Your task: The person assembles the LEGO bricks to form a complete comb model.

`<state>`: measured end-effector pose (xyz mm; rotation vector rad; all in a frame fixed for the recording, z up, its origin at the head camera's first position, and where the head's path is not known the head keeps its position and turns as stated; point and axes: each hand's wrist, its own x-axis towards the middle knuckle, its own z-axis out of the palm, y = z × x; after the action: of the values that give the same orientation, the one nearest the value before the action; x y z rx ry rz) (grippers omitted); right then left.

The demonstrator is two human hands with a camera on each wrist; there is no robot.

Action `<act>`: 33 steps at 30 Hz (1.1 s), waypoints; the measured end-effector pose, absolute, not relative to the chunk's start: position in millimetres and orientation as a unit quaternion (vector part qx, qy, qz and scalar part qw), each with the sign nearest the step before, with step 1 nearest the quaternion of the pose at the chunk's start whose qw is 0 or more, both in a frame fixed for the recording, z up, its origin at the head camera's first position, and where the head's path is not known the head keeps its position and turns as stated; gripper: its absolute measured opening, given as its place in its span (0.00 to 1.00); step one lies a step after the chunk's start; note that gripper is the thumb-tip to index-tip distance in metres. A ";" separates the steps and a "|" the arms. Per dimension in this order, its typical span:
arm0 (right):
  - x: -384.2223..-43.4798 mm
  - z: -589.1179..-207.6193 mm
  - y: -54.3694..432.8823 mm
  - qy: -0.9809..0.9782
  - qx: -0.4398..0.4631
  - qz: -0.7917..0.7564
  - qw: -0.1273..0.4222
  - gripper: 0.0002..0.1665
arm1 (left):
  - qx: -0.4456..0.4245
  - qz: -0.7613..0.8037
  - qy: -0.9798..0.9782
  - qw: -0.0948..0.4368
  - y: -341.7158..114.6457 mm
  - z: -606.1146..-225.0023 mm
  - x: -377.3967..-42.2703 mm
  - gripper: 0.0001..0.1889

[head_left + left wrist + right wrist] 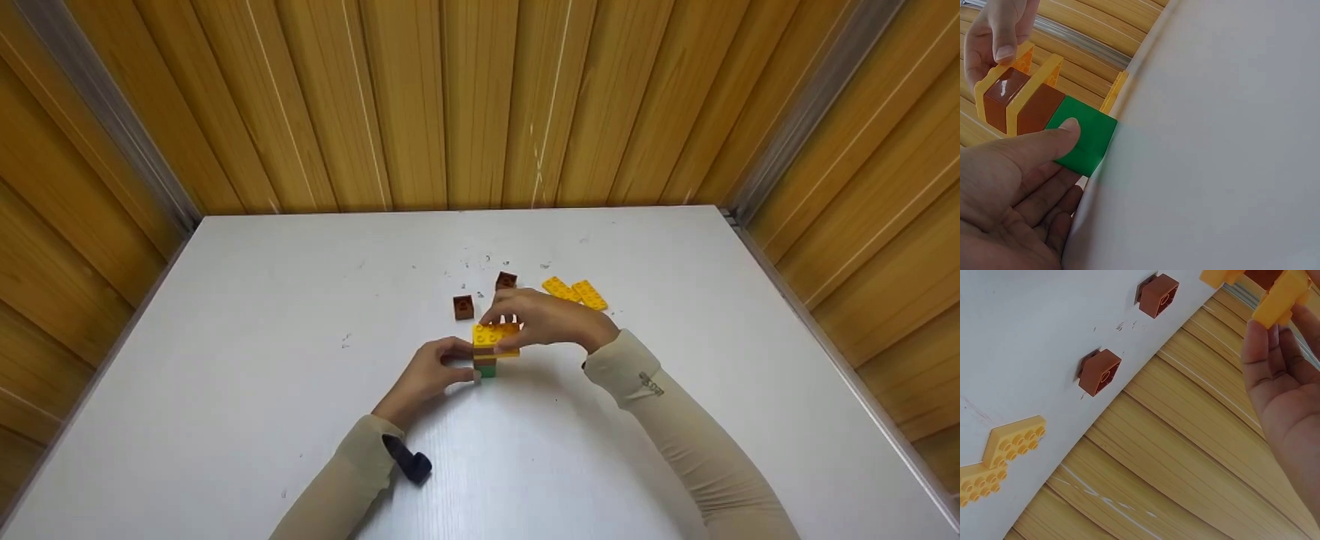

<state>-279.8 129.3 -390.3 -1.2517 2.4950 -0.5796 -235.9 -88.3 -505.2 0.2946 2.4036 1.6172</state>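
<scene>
A small tower of toy building bricks stands at the middle of the table, between my hands. From the bottom it runs green brick (1095, 135), brown brick (1041, 109), yellow plate (1030, 93), a second brown brick (1005, 98), and a top yellow plate (487, 335) with studs up. Both plates stick out to the right past the bricks. My left hand (429, 371) grips the green brick, its thumb flat on the near face and fingers behind. From above, my right hand (559, 319) pinches the top yellow plate, thumb at the near side and fingers at the far side.
Two loose brown bricks (1100, 372) lie on their sides beyond the tower, one (463, 307) behind it to the left. Two yellow plates (590, 295) lie studs up at the back right. Wood-patterned walls (480, 105) border the white table (262, 322).
</scene>
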 end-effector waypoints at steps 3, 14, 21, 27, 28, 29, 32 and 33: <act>-282.0 -390.4 132.3 0.861 -0.441 -0.210 0.144 0.22 | 0.096 0.551 0.821 0.115 -88.1 -505.5 -235.6 0.19; -294.8 -390.6 144.9 0.858 -0.422 -0.259 0.138 0.24 | 0.077 0.542 0.827 0.128 -86.8 -507.5 -237.3 0.19; -305.5 -391.2 154.5 0.853 -0.415 -0.294 0.117 0.21 | 0.083 0.547 0.823 0.125 -87.3 -506.9 -236.3 0.20; -316.5 -396.6 162.1 0.858 -0.401 -0.301 0.109 0.22 | 0.077 0.545 0.826 0.123 -86.7 -506.7 -236.7 0.20; -318.0 -397.6 163.4 0.860 -0.400 -0.300 0.108 0.22 | 0.076 0.544 0.827 0.123 -86.5 -506.8 -236.8 0.20; -319.5 -398.6 164.7 0.861 -0.397 -0.299 0.106 0.22 | 0.075 0.543 0.827 0.123 -86.3 -507.0 -236.9 0.20; -323.7 -401.1 168.0 0.867 -0.386 -0.298 0.103 0.22 | 0.072 0.542 0.828 0.123 -85.9 -507.1 -237.2 0.20; -325.2 -401.9 168.7 0.869 -0.381 -0.298 0.104 0.22 | 0.071 0.542 0.828 0.124 -85.8 -507.1 -237.2 0.20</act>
<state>-325.2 168.7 -401.9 -1.1223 2.5631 -0.8776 -237.2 -85.8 -507.1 0.2080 2.4145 1.5806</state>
